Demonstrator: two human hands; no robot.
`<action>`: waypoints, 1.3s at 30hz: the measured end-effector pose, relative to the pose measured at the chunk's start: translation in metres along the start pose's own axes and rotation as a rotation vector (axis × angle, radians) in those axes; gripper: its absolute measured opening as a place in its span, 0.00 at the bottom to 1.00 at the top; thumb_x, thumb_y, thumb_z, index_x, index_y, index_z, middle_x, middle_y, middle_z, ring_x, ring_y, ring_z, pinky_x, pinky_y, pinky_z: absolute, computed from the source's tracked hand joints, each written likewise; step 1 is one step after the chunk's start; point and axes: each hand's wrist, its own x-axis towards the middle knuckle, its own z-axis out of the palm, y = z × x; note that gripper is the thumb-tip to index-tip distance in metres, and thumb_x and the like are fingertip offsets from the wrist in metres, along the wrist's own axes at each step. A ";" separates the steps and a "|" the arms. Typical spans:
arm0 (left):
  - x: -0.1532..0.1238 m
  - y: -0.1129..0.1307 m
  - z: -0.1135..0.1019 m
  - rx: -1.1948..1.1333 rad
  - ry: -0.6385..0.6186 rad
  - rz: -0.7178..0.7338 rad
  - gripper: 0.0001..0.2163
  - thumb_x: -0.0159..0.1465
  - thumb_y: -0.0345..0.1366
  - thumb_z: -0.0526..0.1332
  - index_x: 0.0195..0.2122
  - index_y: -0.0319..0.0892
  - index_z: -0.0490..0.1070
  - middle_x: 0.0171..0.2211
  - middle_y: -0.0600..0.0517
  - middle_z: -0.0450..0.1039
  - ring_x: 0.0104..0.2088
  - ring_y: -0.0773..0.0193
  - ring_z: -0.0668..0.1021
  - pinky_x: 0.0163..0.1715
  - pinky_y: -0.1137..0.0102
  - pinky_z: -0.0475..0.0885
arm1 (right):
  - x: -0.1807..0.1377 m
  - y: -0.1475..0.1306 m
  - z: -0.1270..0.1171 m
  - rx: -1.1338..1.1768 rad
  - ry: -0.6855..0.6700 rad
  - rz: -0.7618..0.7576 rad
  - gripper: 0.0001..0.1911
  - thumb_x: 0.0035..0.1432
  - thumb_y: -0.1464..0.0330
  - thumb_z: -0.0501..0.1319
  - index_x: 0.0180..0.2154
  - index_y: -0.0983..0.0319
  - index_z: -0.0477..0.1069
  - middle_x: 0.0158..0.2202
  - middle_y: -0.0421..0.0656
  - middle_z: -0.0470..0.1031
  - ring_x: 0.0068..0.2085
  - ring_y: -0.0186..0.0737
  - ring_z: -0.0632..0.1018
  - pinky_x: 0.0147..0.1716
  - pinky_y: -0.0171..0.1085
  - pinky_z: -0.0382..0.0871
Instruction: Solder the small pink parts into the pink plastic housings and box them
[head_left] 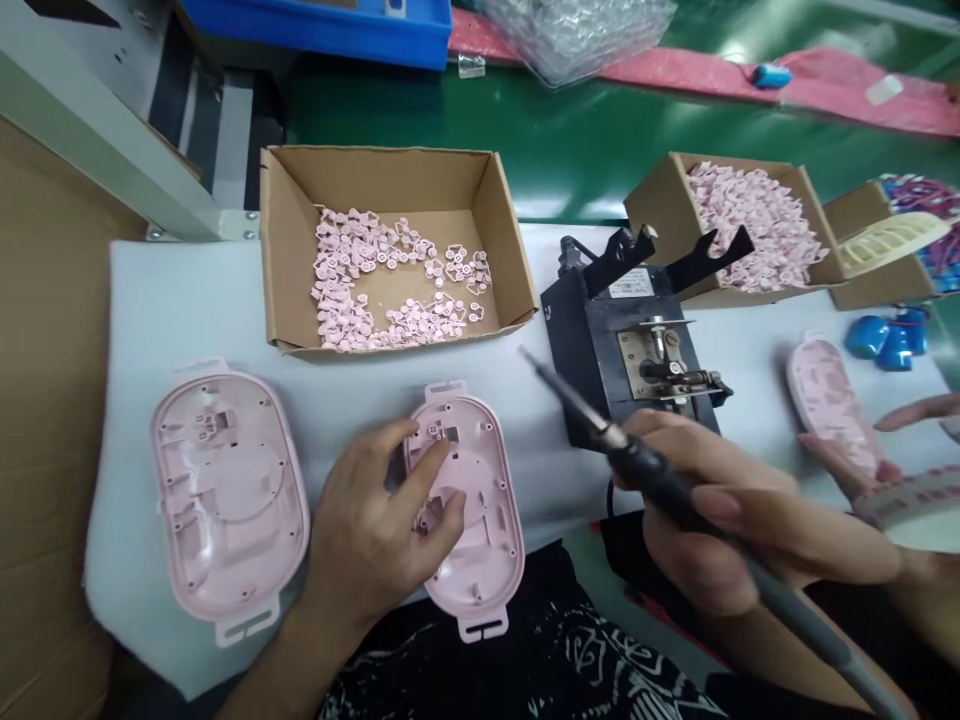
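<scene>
My right hand (720, 510) is closed around the dark handle of a soldering iron (645, 465). The iron's thin metal tip points up and left, above the cloth and apart from any part. My left hand (382, 510) lies over the left side of a pink plastic shell (480, 500), its fingers apart and touching the inside and rim. Small fittings show in the upper part of this shell, near my index fingertip. To the left, a second pink shell (232, 490) lies with its hollow side up.
A cardboard box (289, 250) holds small pink parts. Behind my right hand stands a black soldering fixture (577, 330) with upright brackets. Farther right are another parts box (660, 215), blue round components (892, 340), and a co-worker's hand (840, 460) by a third pink shell (829, 395).
</scene>
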 end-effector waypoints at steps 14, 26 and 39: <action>0.007 -0.003 0.003 -0.053 -0.022 0.031 0.17 0.59 0.27 0.66 0.50 0.33 0.76 0.48 0.38 0.71 0.47 0.49 0.75 0.43 0.56 0.77 | 0.027 -0.024 -0.002 -0.082 -0.206 -0.196 0.07 0.57 0.78 0.62 0.36 0.61 0.71 0.26 0.41 0.75 0.28 0.37 0.77 0.27 0.40 0.76; 0.009 -0.002 0.003 -0.077 0.012 0.038 0.14 0.58 0.23 0.69 0.46 0.29 0.79 0.46 0.37 0.73 0.46 0.48 0.76 0.42 0.56 0.77 | 0.036 -0.030 0.002 -0.159 -0.222 -0.124 0.05 0.60 0.77 0.65 0.35 0.63 0.72 0.31 0.39 0.81 0.31 0.33 0.80 0.35 0.37 0.81; 0.010 -0.002 0.003 -0.086 0.002 0.030 0.12 0.58 0.23 0.69 0.44 0.28 0.81 0.45 0.37 0.74 0.45 0.49 0.75 0.43 0.57 0.76 | 0.041 -0.029 0.001 -0.196 -0.284 -0.162 0.06 0.60 0.76 0.66 0.31 0.63 0.72 0.29 0.39 0.80 0.31 0.31 0.81 0.33 0.34 0.80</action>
